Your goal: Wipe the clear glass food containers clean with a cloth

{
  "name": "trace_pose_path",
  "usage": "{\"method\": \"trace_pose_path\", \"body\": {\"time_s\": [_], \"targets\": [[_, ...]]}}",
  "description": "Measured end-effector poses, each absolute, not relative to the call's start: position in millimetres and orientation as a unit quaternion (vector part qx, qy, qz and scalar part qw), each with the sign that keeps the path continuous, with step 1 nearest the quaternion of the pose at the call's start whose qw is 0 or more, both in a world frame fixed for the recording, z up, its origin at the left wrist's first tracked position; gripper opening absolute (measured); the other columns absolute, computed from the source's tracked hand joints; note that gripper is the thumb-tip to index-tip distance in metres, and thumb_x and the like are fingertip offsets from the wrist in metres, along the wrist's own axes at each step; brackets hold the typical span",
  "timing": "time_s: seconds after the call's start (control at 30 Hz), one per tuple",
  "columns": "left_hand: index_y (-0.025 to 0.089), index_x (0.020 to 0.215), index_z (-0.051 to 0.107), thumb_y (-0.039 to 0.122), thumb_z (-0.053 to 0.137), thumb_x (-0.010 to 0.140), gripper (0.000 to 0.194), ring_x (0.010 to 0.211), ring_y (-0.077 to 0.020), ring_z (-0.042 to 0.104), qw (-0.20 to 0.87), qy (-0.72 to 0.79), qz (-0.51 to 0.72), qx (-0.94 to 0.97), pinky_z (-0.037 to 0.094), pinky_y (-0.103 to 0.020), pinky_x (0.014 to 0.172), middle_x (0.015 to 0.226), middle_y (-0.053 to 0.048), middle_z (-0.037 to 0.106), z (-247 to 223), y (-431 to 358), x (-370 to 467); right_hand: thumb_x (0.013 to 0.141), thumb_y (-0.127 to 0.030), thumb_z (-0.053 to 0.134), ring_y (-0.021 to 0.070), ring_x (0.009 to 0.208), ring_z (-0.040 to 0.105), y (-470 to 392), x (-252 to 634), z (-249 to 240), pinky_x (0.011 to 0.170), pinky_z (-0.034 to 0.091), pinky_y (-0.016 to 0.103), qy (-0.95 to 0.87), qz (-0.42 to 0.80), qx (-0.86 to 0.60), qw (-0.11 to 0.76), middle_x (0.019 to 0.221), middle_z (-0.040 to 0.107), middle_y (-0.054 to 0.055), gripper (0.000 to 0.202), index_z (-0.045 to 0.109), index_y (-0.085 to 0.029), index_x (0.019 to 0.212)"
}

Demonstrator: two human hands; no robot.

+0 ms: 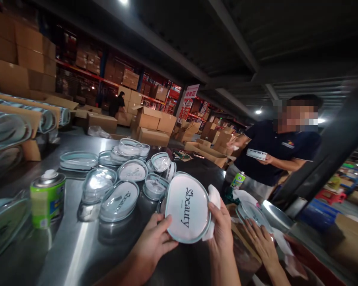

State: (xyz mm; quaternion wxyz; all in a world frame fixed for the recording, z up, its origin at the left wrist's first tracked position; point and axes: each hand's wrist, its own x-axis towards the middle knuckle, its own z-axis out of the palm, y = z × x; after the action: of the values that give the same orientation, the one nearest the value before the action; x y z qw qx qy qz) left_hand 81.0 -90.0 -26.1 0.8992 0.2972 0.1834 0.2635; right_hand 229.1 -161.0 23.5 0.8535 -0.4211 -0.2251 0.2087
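Observation:
A clear oval case with a pale teal rim and "beauty" lettering [186, 212] is held up over the dark table [80, 258]. My left hand [158, 238] grips its lower left edge, thumb on the front. Around its right edge my right hand [220, 222] is closed, with a white cloth [214, 195] between palm and case. Several similar cases lie just beyond, among them one with lettering [120, 200] and a stack with a round top [130, 147].
A green spray can [47, 198] stands at the left near cases in cardboard [8, 127]. At the right, another person's hand [261, 238] rests on a case. A person in a dark shirt [268, 147] holds a case across the table. Another green can [238, 180] stands nearby.

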Motion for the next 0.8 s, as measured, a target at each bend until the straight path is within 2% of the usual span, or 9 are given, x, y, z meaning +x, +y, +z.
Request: {"method": "trace_pose_path", "body": {"time_s": [0.13, 0.27, 0.43, 0.57, 0.67, 0.8], "targets": [[0.02, 0.09, 0.047, 0.04, 0.082, 0.065, 0.047, 0.078, -0.0253, 0.071, 0.886, 0.178, 0.323, 0.282, 0.054, -0.045, 0.077, 0.087, -0.007, 0.072, -33.3, -90.0, 87.2, 0.056, -0.033, 0.084, 0.0188, 0.061, 0.065, -156.9, 226.6, 15.5, 0.07, 0.056, 0.037, -0.22, 0.218, -0.414, 0.856, 0.086, 0.073, 0.003, 0.079, 0.054, -0.02, 0.128], [0.019, 0.108, 0.051, 0.038, 0.081, 0.067, 0.053, 0.066, -0.0218, 0.07, 0.868, 0.206, 0.348, 0.287, 0.057, -0.034, 0.059, 0.086, -0.008, 0.072, -28.3, -89.7, 86.0, 0.055, -0.025, 0.085, 0.0192, 0.065, 0.067, -160.0, 225.4, 6.3, 0.076, 0.055, 0.039, -0.236, 0.217, -0.419, 0.85, 0.092, 0.073, 0.004, 0.084, 0.051, -0.022, 0.132], [0.018, 0.124, 0.055, 0.033, 0.082, 0.066, 0.065, 0.054, -0.0177, 0.067, 0.884, 0.177, 0.329, 0.28, 0.056, -0.028, 0.051, 0.078, -0.007, 0.071, -21.5, -90.1, 80.9, 0.058, -0.029, 0.083, 0.0268, 0.087, 0.068, -164.6, 229.1, -3.7, 0.079, 0.054, 0.041, -0.267, 0.206, -0.441, 0.832, 0.106, 0.071, 0.007, 0.089, 0.044, -0.024, 0.138], [0.016, 0.126, 0.055, 0.039, 0.08, 0.068, 0.067, 0.047, -0.0163, 0.064, 0.891, 0.17, 0.308, 0.286, 0.051, -0.022, 0.04, 0.067, -0.006, 0.069, -23.6, -90.6, 82.8, 0.054, -0.025, 0.085, 0.0229, 0.079, 0.068, -160.8, 228.7, -7.1, 0.078, 0.055, 0.038, -0.255, 0.157, -0.479, 0.825, 0.102, 0.072, 0.004, 0.091, 0.047, -0.024, 0.136], [0.017, 0.129, 0.052, 0.037, 0.08, 0.069, 0.069, 0.051, -0.018, 0.066, 0.88, 0.192, 0.322, 0.29, 0.053, -0.024, 0.042, 0.073, -0.007, 0.07, -27.2, -90.5, 86.7, 0.055, -0.026, 0.085, 0.0213, 0.076, 0.068, -154.9, 224.0, -8.1, 0.078, 0.055, 0.037, -0.246, 0.151, -0.481, 0.828, 0.095, 0.073, 0.002, 0.083, 0.052, -0.025, 0.131], [0.018, 0.127, 0.055, 0.031, 0.081, 0.069, 0.065, 0.059, -0.0198, 0.069, 0.866, 0.21, 0.356, 0.281, 0.058, -0.029, 0.05, 0.085, -0.009, 0.072, -33.5, -86.7, 90.5, 0.062, -0.035, 0.081, 0.0238, 0.083, 0.068, -147.8, 219.1, -10.7, 0.079, 0.055, 0.038, -0.268, 0.178, -0.473, 0.82, 0.093, 0.073, 0.003, 0.066, 0.058, -0.026, 0.123]]}}
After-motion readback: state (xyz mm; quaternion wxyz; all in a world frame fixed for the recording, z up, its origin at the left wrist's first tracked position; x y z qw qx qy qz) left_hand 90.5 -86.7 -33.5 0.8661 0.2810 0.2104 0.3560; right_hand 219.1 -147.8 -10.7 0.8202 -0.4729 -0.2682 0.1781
